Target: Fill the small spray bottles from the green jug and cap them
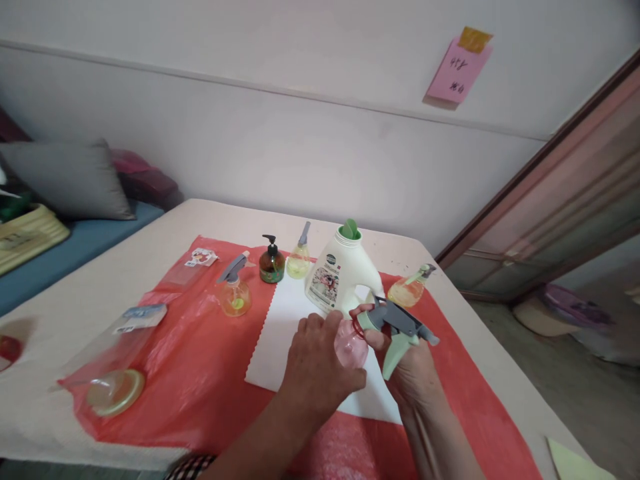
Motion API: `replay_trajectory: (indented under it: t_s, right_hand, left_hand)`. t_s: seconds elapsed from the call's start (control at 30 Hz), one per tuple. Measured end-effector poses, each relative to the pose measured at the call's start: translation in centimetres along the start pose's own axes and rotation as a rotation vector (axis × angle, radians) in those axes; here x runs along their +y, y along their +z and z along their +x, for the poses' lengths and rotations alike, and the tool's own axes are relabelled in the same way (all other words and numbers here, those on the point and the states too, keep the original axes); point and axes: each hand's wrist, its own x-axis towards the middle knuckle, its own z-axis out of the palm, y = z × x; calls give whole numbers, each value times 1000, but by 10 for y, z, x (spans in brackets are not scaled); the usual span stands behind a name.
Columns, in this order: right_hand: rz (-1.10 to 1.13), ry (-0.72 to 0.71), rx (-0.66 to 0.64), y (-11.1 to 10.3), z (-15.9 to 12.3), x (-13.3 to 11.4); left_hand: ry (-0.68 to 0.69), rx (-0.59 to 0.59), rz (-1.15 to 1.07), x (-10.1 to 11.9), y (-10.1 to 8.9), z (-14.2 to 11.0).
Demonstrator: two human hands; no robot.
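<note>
My left hand (320, 357) is closed around the body of a small pink spray bottle (351, 345), which lies tilted to the right. Around its neck, just under the sprayer head (397, 323), the fingers of my right hand (407, 363) are wrapped. That head is dark grey with a mint-green trigger and points right. Right behind both hands stands a white detergent jug (337, 273), its handle to the right and a green spout in its mouth. White paper (277, 333) lies beneath, on a red plastic sheet (210, 373).
Left of the jug are a yellowish spray bottle (299, 261), a brown pump bottle (271, 265) and an orange-tinted spray bottle (234, 297). Another spray bottle (407, 291) stands right. Clear plastic packaging (120, 340) and a round lid (117, 392) lie left. A wall (300, 147) closes off the back.
</note>
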Motion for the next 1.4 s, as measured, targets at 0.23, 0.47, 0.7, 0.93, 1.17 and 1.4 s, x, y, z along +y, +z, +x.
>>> replay_trajectory:
  t_s: [0.23, 0.47, 0.7, 0.93, 1.17, 1.4]
  right_hand:
    - [92, -65, 1, 6, -5, -7]
    - [-71, -26, -61, -14, -2, -9]
    - [-113, -120, -32, 5, -2, 1]
    - [68, -159, -13, 21, -7, 8]
    - [156, -149, -27, 20, -9, 5]
    - [79, -58, 8, 28, -6, 7]
  left_hand:
    - [10, -33, -97, 0, 1, -1]
    - [31, -93, -72, 0, 1, -2]
    - [2, -9, 1, -1, 3, 0]
    - [12, 68, -72, -7, 13, 3]
    - [-27, 41, -118, -1, 4, 2]
    - [-59, 82, -120, -3, 9, 3]
